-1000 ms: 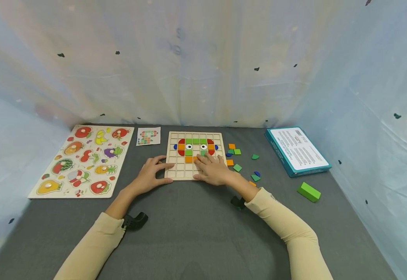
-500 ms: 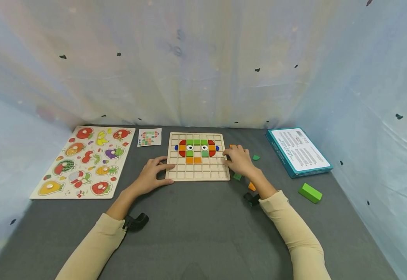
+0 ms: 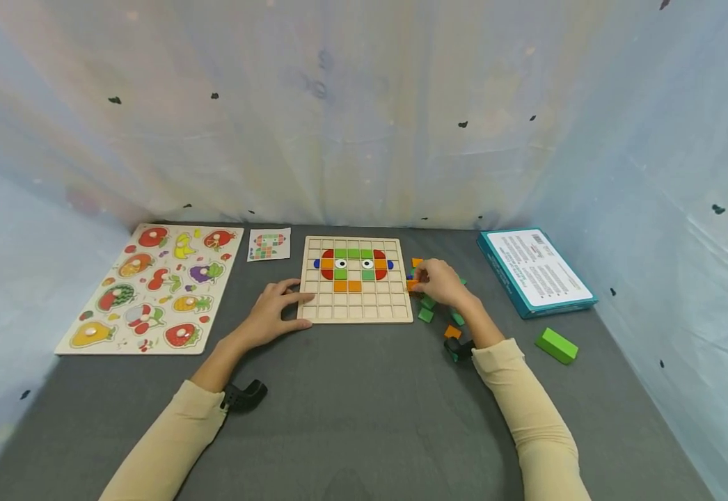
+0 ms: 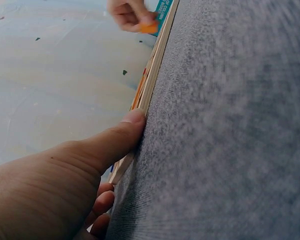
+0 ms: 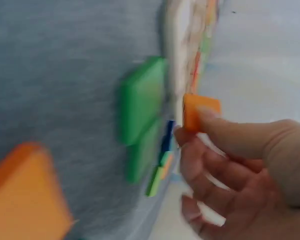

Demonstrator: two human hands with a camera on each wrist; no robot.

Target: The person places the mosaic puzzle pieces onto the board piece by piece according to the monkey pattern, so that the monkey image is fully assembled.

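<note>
A wooden grid board lies on the grey table with red, orange, green and blue tiles set in a face pattern, plus two eye tiles. My left hand rests at the board's left edge, fingers spread; in the left wrist view its thumb touches the board's side. Just right of the board, my right hand pinches an orange square tile between thumb and fingertips, held above the table. Loose green tiles and another orange tile lie below and around that hand.
A fruit puzzle board lies at the left, beside a small pattern card. At the right are a teal box and a green block. A curtain hangs behind the table.
My right hand has left the board, moved right to the loose tiles and picked up an orange tile. Two orange tiles show under the face. My left hand has stayed put.
</note>
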